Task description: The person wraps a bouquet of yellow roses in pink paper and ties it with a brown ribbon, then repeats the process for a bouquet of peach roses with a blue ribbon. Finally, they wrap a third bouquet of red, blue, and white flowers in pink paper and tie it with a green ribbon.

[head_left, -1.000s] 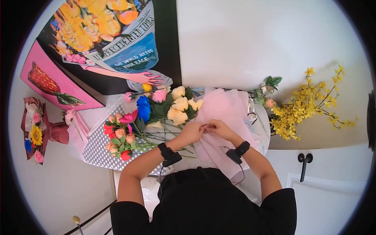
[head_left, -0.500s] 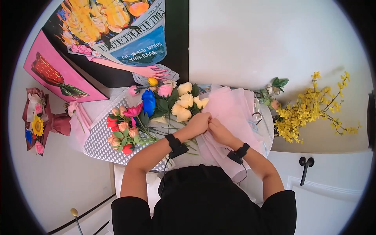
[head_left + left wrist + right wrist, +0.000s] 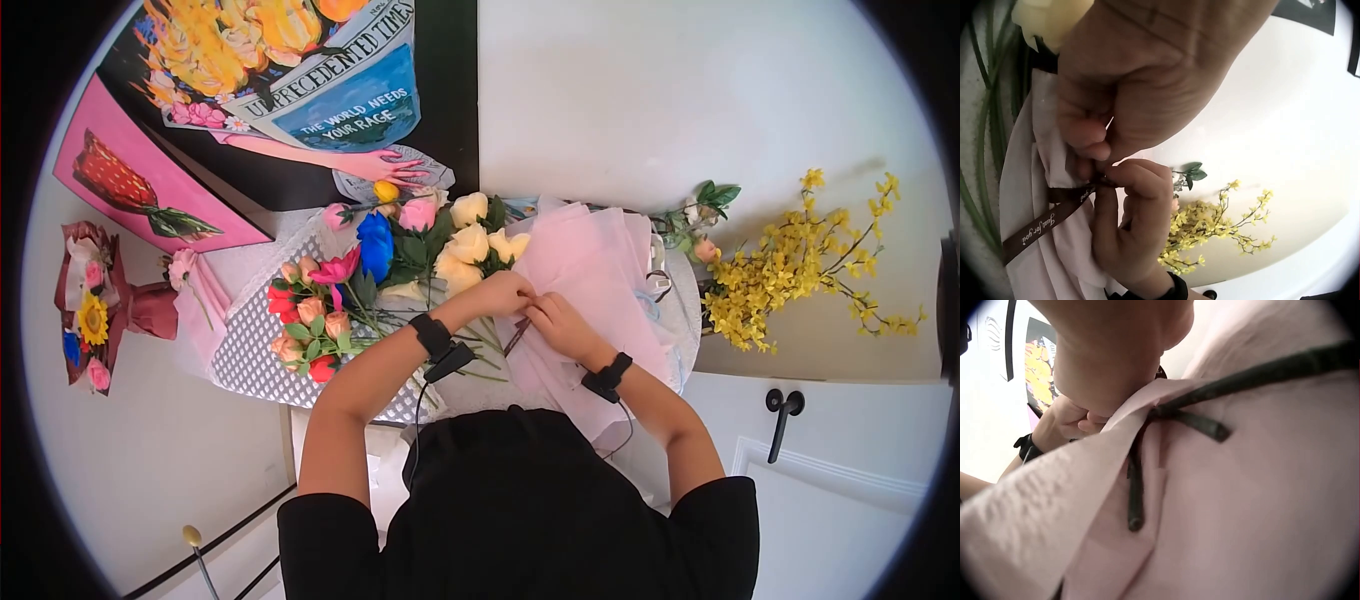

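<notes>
Pink wrapping paper [image 3: 605, 250] lies gathered on the table under both hands. My left hand [image 3: 500, 293] and right hand [image 3: 562, 328] meet at its gathered part, fingertips close together. A dark brown ribbon [image 3: 1047, 226] printed "Just for you" runs around the gathered paper up to the fingers. In the left wrist view the right hand [image 3: 1138, 219] pinches the ribbon between thumb and index finger. The left hand [image 3: 1141, 81] has curled fingers at the ribbon's upper end, partly hidden behind its own thumb. Cut green stems [image 3: 1136, 500] poke out of the paper in the right wrist view.
Cream roses [image 3: 468, 245], a blue flower [image 3: 375, 247] and several pink, red and peach blooms [image 3: 310, 320] lie to the left. Yellow blossom branches [image 3: 755, 300] stand at the right. Paintings [image 3: 350, 110] lean behind, and a wrapped bouquet [image 3: 95, 305] is at far left.
Both hands stay together at the gathered paper, their fingers shifting around the ribbon. A ribbon end now shows below the left hand. The head view has tilted slightly.
</notes>
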Demonstrator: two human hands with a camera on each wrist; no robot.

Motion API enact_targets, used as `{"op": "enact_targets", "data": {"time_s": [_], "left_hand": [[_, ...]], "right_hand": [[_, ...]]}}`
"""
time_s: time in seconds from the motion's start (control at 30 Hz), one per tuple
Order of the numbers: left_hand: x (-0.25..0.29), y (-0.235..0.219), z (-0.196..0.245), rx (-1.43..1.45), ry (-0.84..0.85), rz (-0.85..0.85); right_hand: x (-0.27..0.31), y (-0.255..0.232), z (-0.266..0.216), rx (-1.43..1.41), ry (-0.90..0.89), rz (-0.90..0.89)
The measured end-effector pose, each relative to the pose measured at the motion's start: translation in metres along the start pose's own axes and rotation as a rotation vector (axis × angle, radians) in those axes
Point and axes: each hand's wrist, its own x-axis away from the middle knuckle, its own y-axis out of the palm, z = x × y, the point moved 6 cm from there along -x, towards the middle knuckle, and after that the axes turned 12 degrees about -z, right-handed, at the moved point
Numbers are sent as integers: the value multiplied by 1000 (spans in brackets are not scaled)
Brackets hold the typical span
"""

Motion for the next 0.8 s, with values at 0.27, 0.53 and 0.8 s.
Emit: {"op": "enact_targets", "data": {"time_s": [0.27,0.53,0.8], "left_hand": [[4,2,-1,-58,91,123],[14,-1,7,-42,102,278],[13,2,10,-50,113,316]], "right_hand": [[2,6,11,-179,275,102],[17,9,21,-362,522,9],[29,8,18,-272,585,-118]]}}
